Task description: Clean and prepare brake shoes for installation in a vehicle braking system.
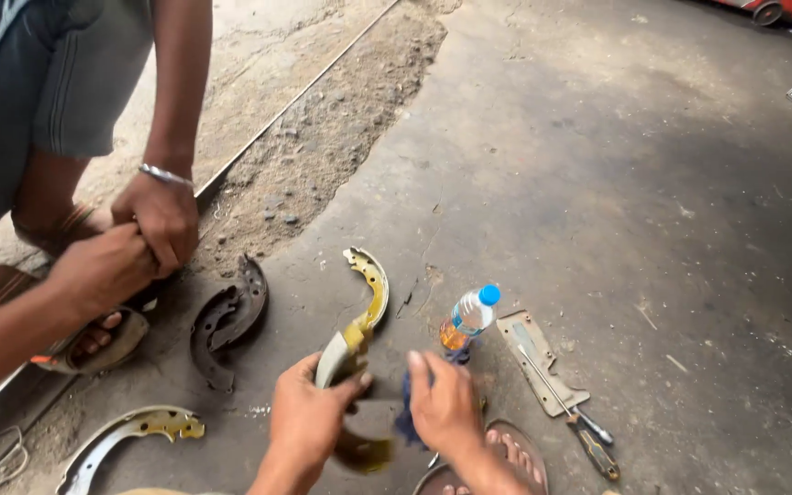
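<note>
Left hand gripping brake shoe, right hand clutching blue cloth, capped bottle holding orange liquid

- Ahead of the left hand and right hand, a curved yellow brake shoe and a small plastic bottle stand close in the way;
- To the right, a metal plate and a screwdriver lie near the right hand; beyond them the concrete floor runs open;
- To the left, a pair of dark brake shoes, another shoe and a co-worker's hands crowd the passage; the strip between bottle and dark shoes is narrow.
</note>
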